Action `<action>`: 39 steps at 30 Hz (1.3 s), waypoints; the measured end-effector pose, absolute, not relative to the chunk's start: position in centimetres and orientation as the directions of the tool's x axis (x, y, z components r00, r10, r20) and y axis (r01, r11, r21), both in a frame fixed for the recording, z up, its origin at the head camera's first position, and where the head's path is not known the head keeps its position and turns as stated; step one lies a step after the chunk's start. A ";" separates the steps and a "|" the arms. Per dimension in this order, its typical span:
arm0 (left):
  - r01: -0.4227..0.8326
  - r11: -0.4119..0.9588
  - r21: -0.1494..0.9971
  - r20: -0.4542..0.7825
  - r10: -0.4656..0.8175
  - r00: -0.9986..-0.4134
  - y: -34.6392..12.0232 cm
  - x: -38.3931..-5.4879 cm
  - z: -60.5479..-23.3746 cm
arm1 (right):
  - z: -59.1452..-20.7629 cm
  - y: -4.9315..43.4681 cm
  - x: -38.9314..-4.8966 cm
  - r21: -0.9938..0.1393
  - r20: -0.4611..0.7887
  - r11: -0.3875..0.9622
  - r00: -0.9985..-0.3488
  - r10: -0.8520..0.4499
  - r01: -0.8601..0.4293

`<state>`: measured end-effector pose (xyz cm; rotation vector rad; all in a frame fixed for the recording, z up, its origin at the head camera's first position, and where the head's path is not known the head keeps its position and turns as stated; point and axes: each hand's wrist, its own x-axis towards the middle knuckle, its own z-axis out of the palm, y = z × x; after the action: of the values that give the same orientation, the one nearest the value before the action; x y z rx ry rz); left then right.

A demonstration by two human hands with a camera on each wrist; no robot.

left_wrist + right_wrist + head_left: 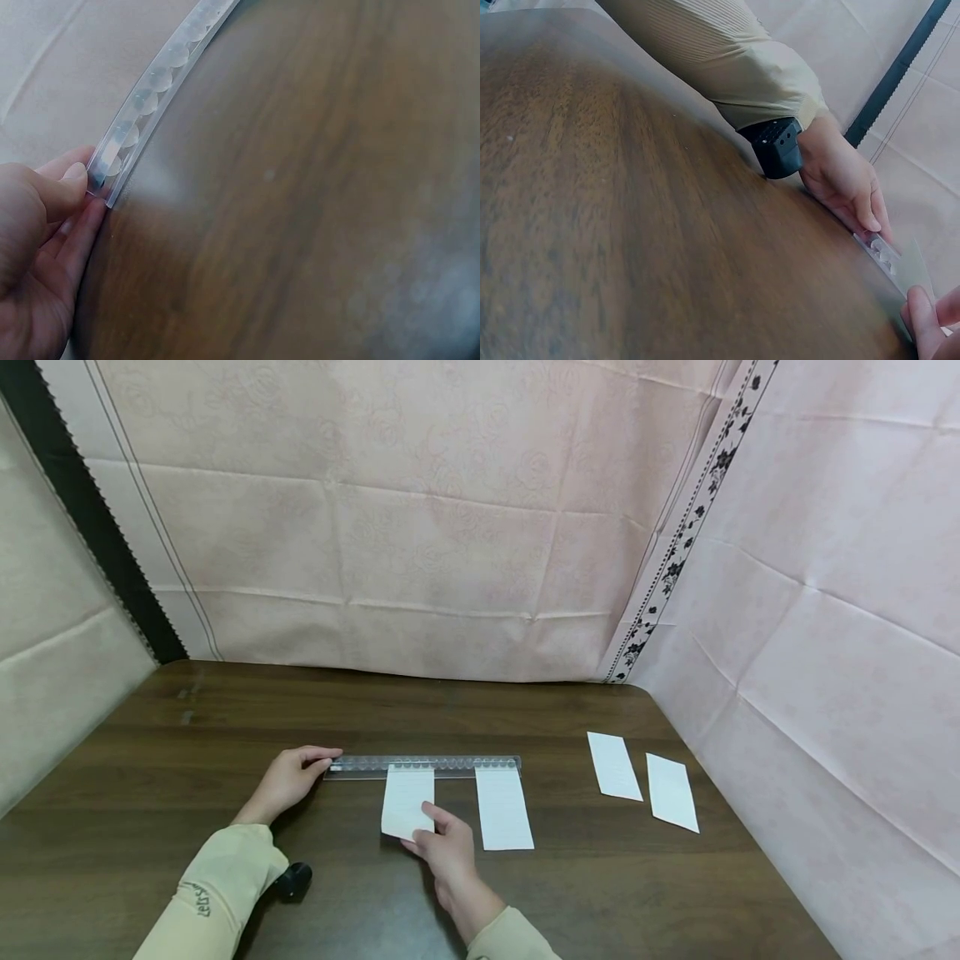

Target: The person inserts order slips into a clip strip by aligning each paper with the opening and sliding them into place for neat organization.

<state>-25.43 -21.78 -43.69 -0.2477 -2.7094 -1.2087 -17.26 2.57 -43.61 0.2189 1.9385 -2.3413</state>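
Note:
My left hand (291,781) pinches the left end of a clear plastic ticket rail (456,762), which lies crosswise near the middle of the table. A row of round clear discs (161,79) runs along inside it in the left wrist view. Two white paper slips hang from the rail's near side, their top edges overlapping it. Between thumb and fingers, my right hand (450,856) pinches the left paper slip (403,797) at its lower right corner. The right paper slip (505,810) lies untouched. Most of the right hand is outside the right wrist view.
Two more white slips, one farther back (615,766) and one nearer (672,793), lie toward the right edge of the brown wooden table (360,910). Pale cloth curtains (420,543) stand behind and at both sides. A black wrist camera (778,148) sits below the left sleeve.

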 end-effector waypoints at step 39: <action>0.220 0.653 0.725 0.214 0.090 -0.973 -21.9 -25.5 -43.7 | -43.3 4.4 -17.3 -0.968 -0.181 -0.180 -0.983 0.015 0.175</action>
<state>-25.50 -21.87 -43.73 -0.2558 -2.7093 -1.2200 -17.32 4.36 -43.29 0.2261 1.9404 -2.3248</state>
